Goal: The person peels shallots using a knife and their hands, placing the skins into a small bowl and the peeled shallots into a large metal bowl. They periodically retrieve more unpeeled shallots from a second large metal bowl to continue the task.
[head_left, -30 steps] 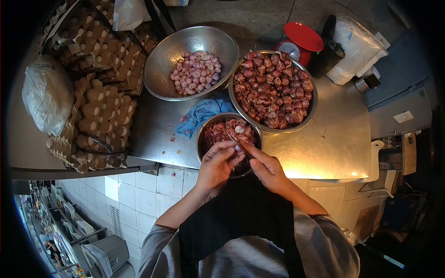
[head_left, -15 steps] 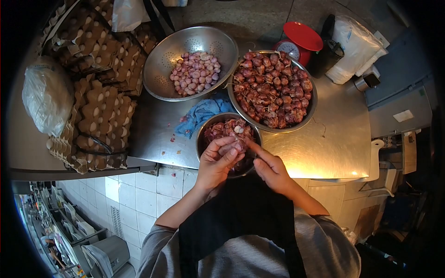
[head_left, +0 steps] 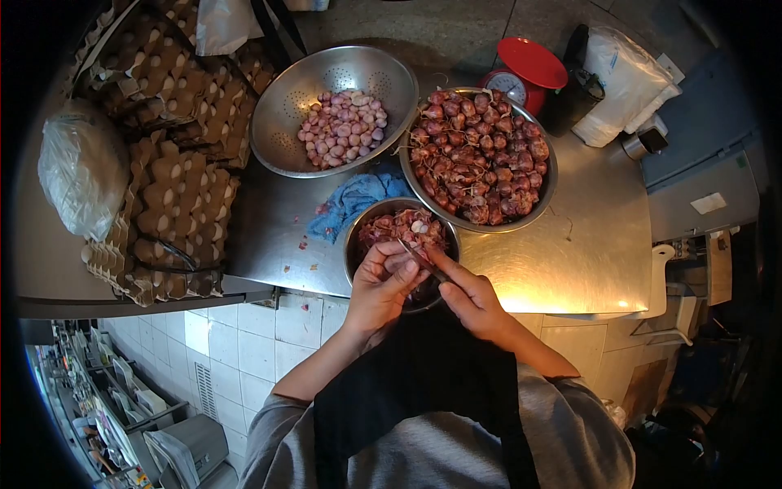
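My left hand (head_left: 376,287) is closed, its thumb and fingers around a pale pink shallot (head_left: 397,262) that they mostly cover. A small knife (head_left: 419,257) is gripped in my right hand (head_left: 474,298), its dark narrow blade slanting across the shallot toward my left fingertips. Both hands are above the near rim of a small steel bowl (head_left: 352,259), which holds reddish skins (head_left: 383,228) and a pale peeled piece (head_left: 419,226). Beyond it, a larger steel bowl (head_left: 547,191) is heaped with unpeeled shallots (head_left: 481,155).
A steel colander (head_left: 281,122) with peeled shallots (head_left: 342,130) stands at the back left. A blue cloth (head_left: 358,196) lies beside the small bowl. Stacked egg trays (head_left: 183,212) and a plastic bag (head_left: 81,175) are at left, a red scale (head_left: 533,65) at the back right.
The knife in my right hand has turned, so its blade now shows across the shallot. My left hand has stayed nearly in place.
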`<state>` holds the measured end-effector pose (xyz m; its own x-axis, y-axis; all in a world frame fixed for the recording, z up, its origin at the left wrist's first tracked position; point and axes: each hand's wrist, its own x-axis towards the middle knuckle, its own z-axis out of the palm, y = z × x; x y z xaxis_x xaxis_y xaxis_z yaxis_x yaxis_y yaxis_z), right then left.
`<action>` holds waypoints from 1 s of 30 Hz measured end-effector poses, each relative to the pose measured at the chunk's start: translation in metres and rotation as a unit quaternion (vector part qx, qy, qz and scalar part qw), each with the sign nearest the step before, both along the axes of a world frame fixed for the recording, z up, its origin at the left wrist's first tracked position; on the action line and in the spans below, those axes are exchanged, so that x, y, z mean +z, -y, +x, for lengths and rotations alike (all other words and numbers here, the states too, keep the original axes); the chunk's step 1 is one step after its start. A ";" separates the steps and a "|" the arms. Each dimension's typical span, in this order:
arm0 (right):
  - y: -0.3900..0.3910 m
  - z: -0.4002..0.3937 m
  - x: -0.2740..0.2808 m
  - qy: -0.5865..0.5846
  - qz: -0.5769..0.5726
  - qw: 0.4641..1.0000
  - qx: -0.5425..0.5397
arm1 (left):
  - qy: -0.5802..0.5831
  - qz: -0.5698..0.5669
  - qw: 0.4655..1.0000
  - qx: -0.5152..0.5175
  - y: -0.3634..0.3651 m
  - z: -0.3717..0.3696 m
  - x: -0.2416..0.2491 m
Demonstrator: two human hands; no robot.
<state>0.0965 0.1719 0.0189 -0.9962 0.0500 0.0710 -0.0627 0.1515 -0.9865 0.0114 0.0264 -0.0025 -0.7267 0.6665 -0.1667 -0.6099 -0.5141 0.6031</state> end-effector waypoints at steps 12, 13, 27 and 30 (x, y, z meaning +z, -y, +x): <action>-0.004 -0.003 -0.008 0.074 -0.083 0.992 -0.054 | 0.018 -0.017 1.000 -0.018 0.001 0.001 0.005; -0.006 -0.003 -0.011 0.075 -0.085 0.992 -0.062 | 0.022 -0.021 0.999 -0.022 0.001 0.001 0.006; -0.005 -0.002 -0.005 0.010 0.041 0.999 0.035 | -0.072 -0.095 0.993 0.016 0.004 -0.002 0.004; -0.008 -0.004 -0.005 0.081 -0.015 0.997 0.012 | -0.086 -0.105 0.991 0.013 0.004 -0.002 0.004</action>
